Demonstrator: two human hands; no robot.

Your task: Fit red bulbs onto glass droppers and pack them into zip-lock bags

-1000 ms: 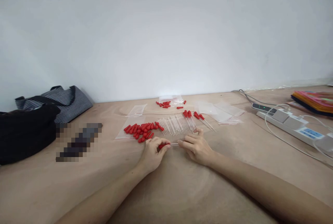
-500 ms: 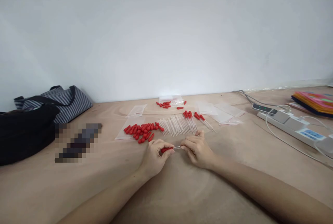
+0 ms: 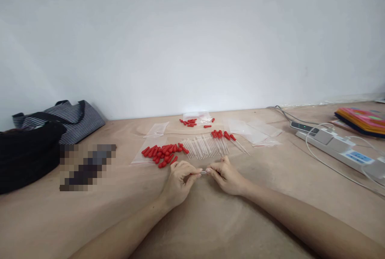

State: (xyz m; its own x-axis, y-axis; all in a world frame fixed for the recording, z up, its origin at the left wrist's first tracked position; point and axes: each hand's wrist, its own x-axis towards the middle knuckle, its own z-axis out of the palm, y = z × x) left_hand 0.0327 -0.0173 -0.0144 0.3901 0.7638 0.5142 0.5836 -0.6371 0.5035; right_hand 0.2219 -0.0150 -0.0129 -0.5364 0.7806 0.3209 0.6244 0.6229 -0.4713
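Head view first: looks like early-to-middle going to me. My landmark is the row of slim, clear, straight tubes [image 3: 198, 148] lying on the pale brown, wood-look counter [image 3: 192, 223]. Most of that row is bare, so plenty seems left. At its right end a few tubes already have bright red, teardrop-shaped bulbs [image 3: 220, 134] on, and a couple of finished-looking red-capped clear tubes [image 3: 237, 143] lie just right of it.

Loose stock: a big heap of glossy red bulbs [image 3: 165, 152] sits by the row's left end, with a smaller scatter of little red bulbs [image 3: 191, 123] behind it.

As for the one being worked on, a thin clear tube [image 3: 203, 172] is just in front of the row, spanning both hands. The left hand [image 3: 183, 177] has its fingers pinched at one end, the right hand [image 3: 222, 175] has its fingers closed on the other. Can't tell whether there's a bulb on it; the left hand would hide it.
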